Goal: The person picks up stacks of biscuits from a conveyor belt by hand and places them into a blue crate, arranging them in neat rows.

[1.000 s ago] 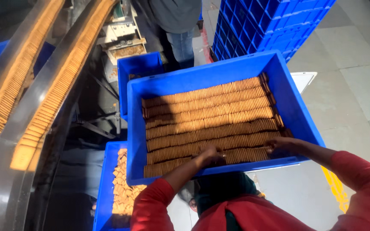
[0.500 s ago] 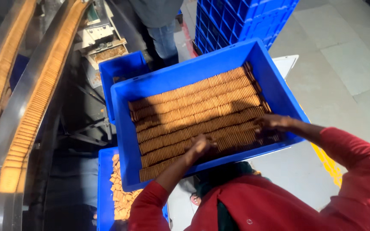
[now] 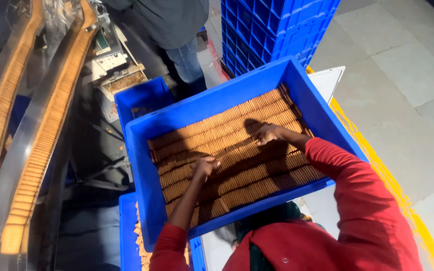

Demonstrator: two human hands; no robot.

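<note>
While biscuit crate [image 3: 297,85] sits tilted, grey floor tiles [image 3: 408,65] surround it.

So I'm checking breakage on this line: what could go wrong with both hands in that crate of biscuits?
The left hand and right hand press on tightly packed rows of biscuits, so some could crack or tip. The blue crate sits tilted above a lower crate and might slide.

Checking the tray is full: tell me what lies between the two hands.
Head view: only packed rows of biscuits in the blue crate lie between left hand and right hand.
</note>
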